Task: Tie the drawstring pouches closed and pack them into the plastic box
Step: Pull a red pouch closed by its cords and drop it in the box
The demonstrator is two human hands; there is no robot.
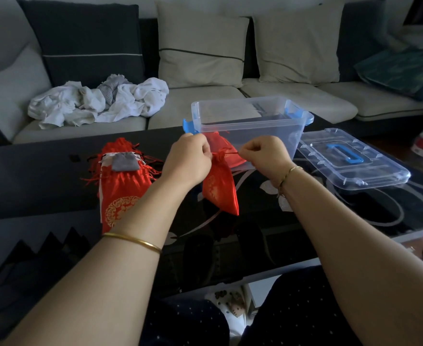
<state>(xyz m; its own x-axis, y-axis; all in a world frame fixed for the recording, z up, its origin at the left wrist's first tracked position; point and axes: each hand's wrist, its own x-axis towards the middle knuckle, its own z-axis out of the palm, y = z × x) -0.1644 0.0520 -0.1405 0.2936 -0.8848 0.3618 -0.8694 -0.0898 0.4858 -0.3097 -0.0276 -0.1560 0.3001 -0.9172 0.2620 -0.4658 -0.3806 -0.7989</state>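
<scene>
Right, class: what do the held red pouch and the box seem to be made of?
The red pouch: probably satin-like fabric, glossy sheen, gold printed pattern. The box: clear, see-through plastic with blue clips; the sofa shows through its walls.

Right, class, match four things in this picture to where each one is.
Things: 1 small grey fabric pouch; 2 clear plastic lid with blue handle; 3 crumpled white cloth; 4 red satin drawstring pouch.
Places: a beige sofa; b between left hand and right hand; c atop pile of red pouches; d black glass table, right of clear plastic box.
Pairs: 1c, 2d, 3a, 4b.
</scene>
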